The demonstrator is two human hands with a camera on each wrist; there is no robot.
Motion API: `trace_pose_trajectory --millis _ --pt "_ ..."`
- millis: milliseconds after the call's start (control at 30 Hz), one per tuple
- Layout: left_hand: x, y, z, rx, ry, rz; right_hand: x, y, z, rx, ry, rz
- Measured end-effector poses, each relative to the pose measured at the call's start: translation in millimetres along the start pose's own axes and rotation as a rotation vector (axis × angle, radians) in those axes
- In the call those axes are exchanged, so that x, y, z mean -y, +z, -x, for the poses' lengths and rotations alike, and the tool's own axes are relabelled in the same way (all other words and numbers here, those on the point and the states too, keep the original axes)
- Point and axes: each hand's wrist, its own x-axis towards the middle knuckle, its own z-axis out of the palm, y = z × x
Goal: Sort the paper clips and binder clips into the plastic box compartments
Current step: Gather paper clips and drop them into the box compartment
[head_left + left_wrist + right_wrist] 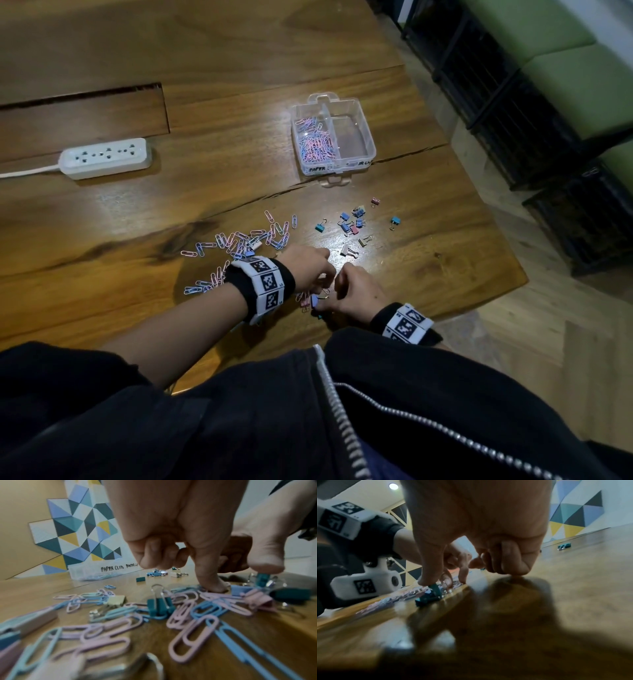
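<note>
Head view: both hands meet, left (pixel 310 265) pressing paper clips (pixel 221 596), right (pixel 356 291) pinching a teal binder clip (pixel 261 580).

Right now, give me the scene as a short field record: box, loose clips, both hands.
box: clear plastic box on the wooden table, two compartments
left compartment: pink and blue paper clips
right compartment: no clips visible
loose paper clips: scattered pile left of centre
loose binder clips: small group below the box
left hand: left hand, index finger pressing down into the pile
right hand: right hand pinches a teal binder clip
other: white power strip
</note>
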Motion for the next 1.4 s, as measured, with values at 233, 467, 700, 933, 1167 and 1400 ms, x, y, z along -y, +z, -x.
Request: trace_pose_trajectory --millis 233,467,700,933,1167,1400 --pt "4.3 2.9 0.4 0.011 0.026 -0.146 -0.6 -2.8 -4.4 -0.008 -0.037 0.018" --pt "33.8 -10.9 5.0 -0.255 -0.273 0.687 -10.7 -12.5 -8.3 -0.128 -0.016 -0.027" --pt "49.9 -17.1 23.5 -0.133 -0.353 1.536 11.0 4.5 -10.1 0.010 -0.118 0.057" --pt "58.8 -1.3 36.2 -0.163 -0.353 1.830 -1.1 -21.5 -21.9 -0.092 -0.081 0.052" --pt "66.4 3.2 46.0 -0.138 -0.399 1.925 36.3 4.8 -22.0 0.114 -0.201 0.170" --pt "62.5 6.9 51.0 -0.091 -0.450 1.547 41.2 7.8 -38.4 0.056 -0.251 0.192"
